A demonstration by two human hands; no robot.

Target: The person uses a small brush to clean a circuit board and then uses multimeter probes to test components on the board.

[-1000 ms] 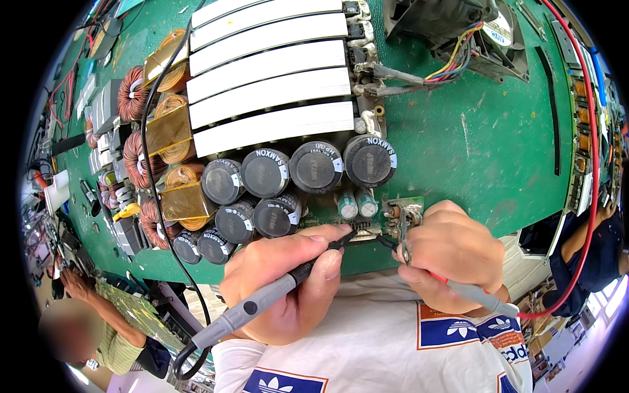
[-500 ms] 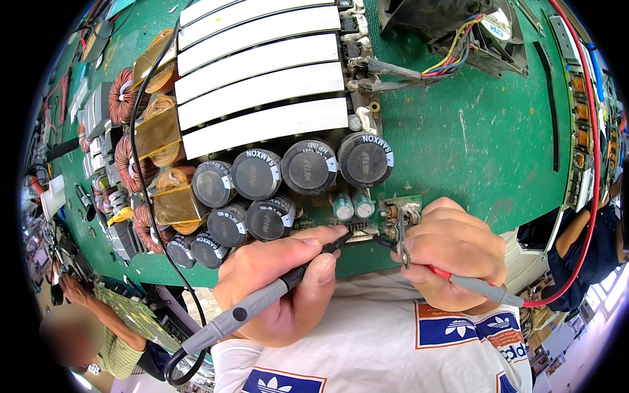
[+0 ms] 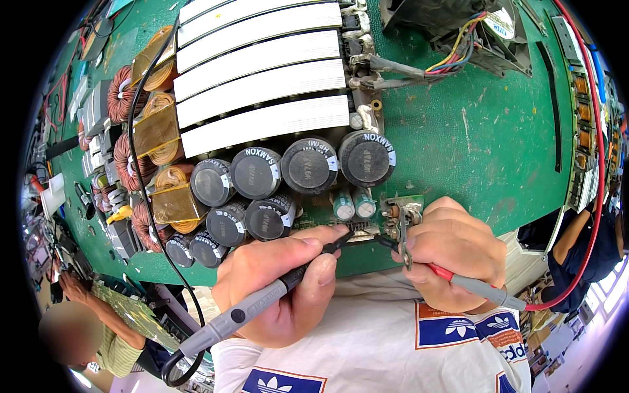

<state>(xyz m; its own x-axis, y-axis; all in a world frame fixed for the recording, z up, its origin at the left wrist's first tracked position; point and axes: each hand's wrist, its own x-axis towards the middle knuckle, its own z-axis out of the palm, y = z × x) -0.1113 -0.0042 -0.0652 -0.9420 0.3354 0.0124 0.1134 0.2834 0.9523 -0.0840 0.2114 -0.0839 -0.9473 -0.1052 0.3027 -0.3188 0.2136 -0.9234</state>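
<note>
My left hand (image 3: pixel 262 265) is closed around a grey-and-black test probe (image 3: pixel 252 306). Its dark tip points at the small pins (image 3: pixel 357 226) along the near edge of a large power circuit board. In my right hand (image 3: pixel 462 245) is a red-and-grey test probe (image 3: pixel 475 285), whose black front end reaches toward the same edge. Exact tip contact is too small to tell. Beside the right fingers, a metal terminal piece (image 3: pixel 407 223) stands at the board's corner; whether they grip it is unclear. Two small green capacitors (image 3: pixel 354 204) and several large black capacitors (image 3: pixel 310 167) rise just behind.
White heatsink bars (image 3: pixel 262 85) cover the board's middle, with copper coils (image 3: pixel 128 160) on its left. A fan (image 3: pixel 501 33) with coloured wires lies on the green mat (image 3: pixel 472 144). Black (image 3: pixel 135 118) and red (image 3: pixel 600 157) leads run at either side. Another person (image 3: pixel 111 327) sits lower left.
Both hands and probes stay almost in place. The view and board shift only very slightly.
</note>
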